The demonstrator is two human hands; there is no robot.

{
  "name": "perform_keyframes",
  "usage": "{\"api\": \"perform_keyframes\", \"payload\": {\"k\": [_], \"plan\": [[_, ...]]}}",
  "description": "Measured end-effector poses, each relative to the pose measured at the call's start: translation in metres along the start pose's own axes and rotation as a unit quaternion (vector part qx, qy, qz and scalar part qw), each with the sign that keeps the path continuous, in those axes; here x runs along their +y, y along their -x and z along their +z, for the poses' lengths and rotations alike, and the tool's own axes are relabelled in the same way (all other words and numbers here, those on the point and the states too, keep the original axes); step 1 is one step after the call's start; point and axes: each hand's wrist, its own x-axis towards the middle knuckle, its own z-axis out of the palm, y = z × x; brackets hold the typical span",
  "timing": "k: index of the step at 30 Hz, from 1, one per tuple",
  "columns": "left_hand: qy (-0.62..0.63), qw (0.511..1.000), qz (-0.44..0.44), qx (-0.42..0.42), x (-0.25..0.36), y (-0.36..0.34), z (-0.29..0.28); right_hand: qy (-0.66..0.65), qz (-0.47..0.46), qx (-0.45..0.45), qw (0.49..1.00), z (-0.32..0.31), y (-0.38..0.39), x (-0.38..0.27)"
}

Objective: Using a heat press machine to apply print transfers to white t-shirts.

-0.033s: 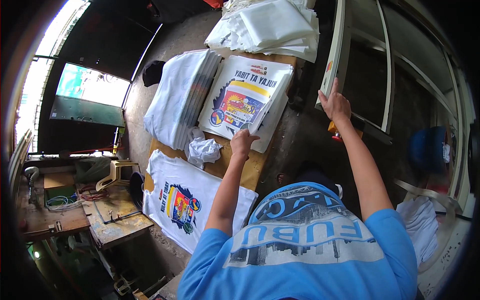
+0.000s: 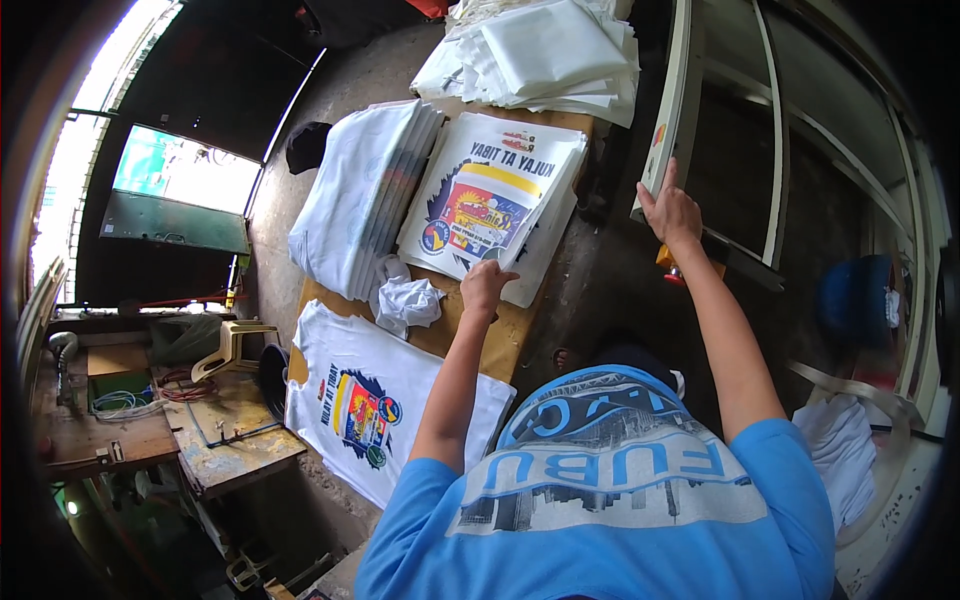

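A stack of white sheets printed with a colourful design [image 2: 490,200] lies on the wooden table [image 2: 490,345]. My left hand [image 2: 487,285] is closed on the near edge of the top printed sheet. My right hand [image 2: 670,212] grips the lower end of a long white frame [image 2: 668,100] that stands tilted up at the right of the table. A stack of folded white shirts [image 2: 360,195] sits left of the sheets, with a crumpled white cloth [image 2: 408,300] in front of it. A white T-shirt with the same print [image 2: 370,410] lies flat at the table's near left.
A pile of folded white fabric [image 2: 545,55] fills the table's far end. A pale plastic chair [image 2: 235,345] and a worn workbench with cables [image 2: 120,400] stand at the left. A dark cap [image 2: 305,145] lies on the floor. White cloth [image 2: 840,450] hangs at the right.
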Motion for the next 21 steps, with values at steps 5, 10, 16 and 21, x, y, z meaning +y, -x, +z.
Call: {"api": "perform_keyframes", "payload": {"k": [5, 10, 16, 21], "plan": [[0.027, 0.999, 0.028, 0.007, -0.011, 0.0, -0.006, 0.012, -0.005, -0.005, 1.0, -0.002, 0.001, -0.001], [0.041, 0.997, 0.068, 0.012, -0.017, 0.001, -0.015, 0.011, -0.009, -0.006, 1.0, -0.002, -0.001, -0.004], [-0.015, 0.997, 0.059, 0.045, 0.002, 0.016, -0.039, 0.012, -0.009, 0.003, 1.0, -0.001, 0.001, -0.001], [-0.031, 0.997, 0.061, 0.021, -0.006, 0.04, -0.03, 0.008, -0.007, -0.001, 1.0, -0.002, 0.002, -0.002]]}}
